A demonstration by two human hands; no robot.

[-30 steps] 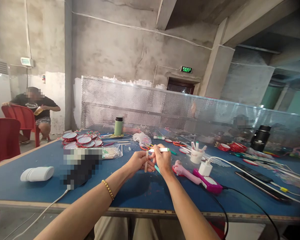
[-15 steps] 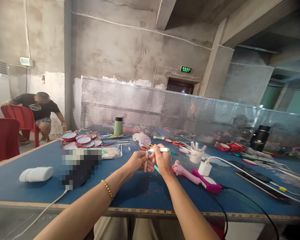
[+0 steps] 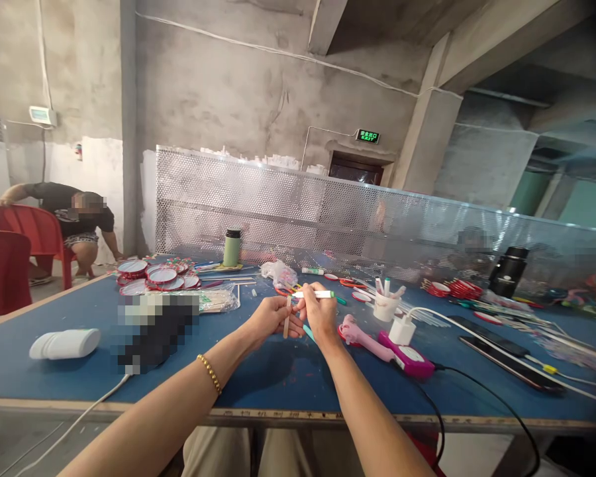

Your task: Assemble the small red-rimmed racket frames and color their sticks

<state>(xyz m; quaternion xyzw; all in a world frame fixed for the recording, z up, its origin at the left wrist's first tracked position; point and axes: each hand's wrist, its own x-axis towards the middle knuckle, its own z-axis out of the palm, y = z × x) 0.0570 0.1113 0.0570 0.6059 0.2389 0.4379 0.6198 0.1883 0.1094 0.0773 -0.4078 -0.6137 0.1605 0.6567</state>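
Over the middle of the table, my left hand (image 3: 272,319) grips a thin, flat wooden stick (image 3: 287,319) held nearly upright. My right hand (image 3: 320,317) is closed around a white marker with a green end (image 3: 318,295). The marker's tip points left and meets, or comes very close to, the upper part of the stick; contact is too small to make out. A teal rod-like thing (image 3: 308,332) shows beneath my right hand. Just right of that hand lies a pink tool with a cord (image 3: 365,339).
On the blue table (image 3: 258,391) are red-rimmed discs (image 3: 162,275), a green flask (image 3: 232,248), a cup of markers (image 3: 387,306), a purple power strip (image 3: 407,358), phones (image 3: 511,364) and a white bottle (image 3: 65,344). A perforated metal screen (image 3: 268,199) stands behind. Another person (image 3: 79,218) sits at left.
The view has shifted slightly. My hands keep the stick and marker in nearly the same pose. The seated person at left has leaned lower, with an arm reaching down.
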